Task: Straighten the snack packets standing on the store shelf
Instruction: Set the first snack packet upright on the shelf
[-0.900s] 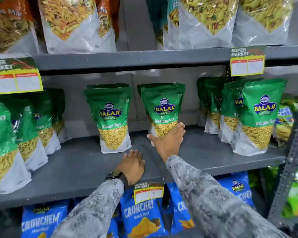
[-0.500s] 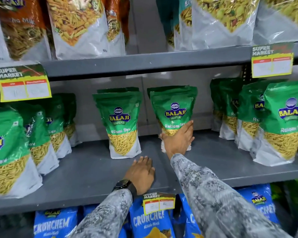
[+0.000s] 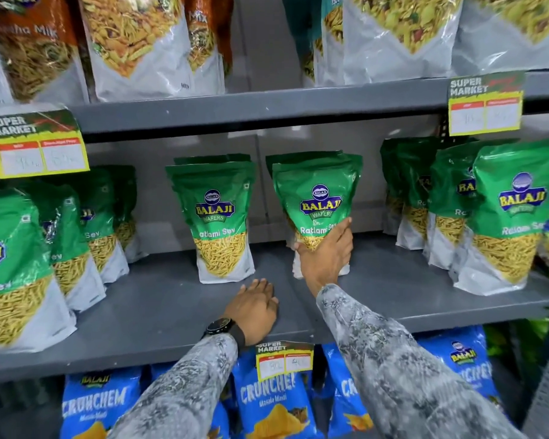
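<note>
Green Balaji Ratlami Sev packets stand in rows on the grey middle shelf (image 3: 146, 308). My right hand (image 3: 327, 258) wraps around the lower front of the centre-right packet (image 3: 317, 198), thumb on its left edge and fingers on its right. That packet stands upright with another behind it. To its left stands the centre-left packet (image 3: 217, 217), untouched. My left hand (image 3: 254, 308) lies flat on the shelf board in front of it, palm down, holding nothing. More green packets line up at the left (image 3: 10, 267) and at the right (image 3: 507, 223).
An upper shelf (image 3: 267, 106) carries large orange and white snack bags. Yellow price tags hang at the left (image 3: 38, 147), at the right (image 3: 485, 106) and on the front lip (image 3: 284, 359). Blue Crunchem bags (image 3: 270, 403) fill the shelf below.
My right hand has moved up from the shelf board and closed around the centre-right packet. The view has shifted left and closer. My left hand stays flat on the shelf.
</note>
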Tool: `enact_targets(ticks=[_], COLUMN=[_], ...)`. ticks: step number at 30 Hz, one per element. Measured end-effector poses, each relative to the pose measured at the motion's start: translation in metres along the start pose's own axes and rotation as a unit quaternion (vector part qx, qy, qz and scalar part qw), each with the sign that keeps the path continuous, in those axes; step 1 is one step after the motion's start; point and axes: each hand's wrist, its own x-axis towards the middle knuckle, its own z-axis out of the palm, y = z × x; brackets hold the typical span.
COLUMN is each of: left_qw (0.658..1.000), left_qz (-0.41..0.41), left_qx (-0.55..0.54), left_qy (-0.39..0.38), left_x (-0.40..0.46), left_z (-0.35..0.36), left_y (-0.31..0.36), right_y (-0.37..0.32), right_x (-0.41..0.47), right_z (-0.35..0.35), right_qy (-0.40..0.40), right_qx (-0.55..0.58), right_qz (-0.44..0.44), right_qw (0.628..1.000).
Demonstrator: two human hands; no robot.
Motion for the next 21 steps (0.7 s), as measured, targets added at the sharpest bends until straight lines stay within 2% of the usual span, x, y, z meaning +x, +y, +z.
enact_targets(ticks=[21], left_qw=[1.0], left_qz=[-0.003], left_qx=[0.009], left_qy=[-0.014], left_x=[-0.002], left_z=[-0.001], left_y=[0.002], right_y=[0.0], right_x=[-0.052], right_z=[-0.084], right_qy=[-0.032], right_qx=[0.022], right_qz=[-0.033], right_qw=[0.999])
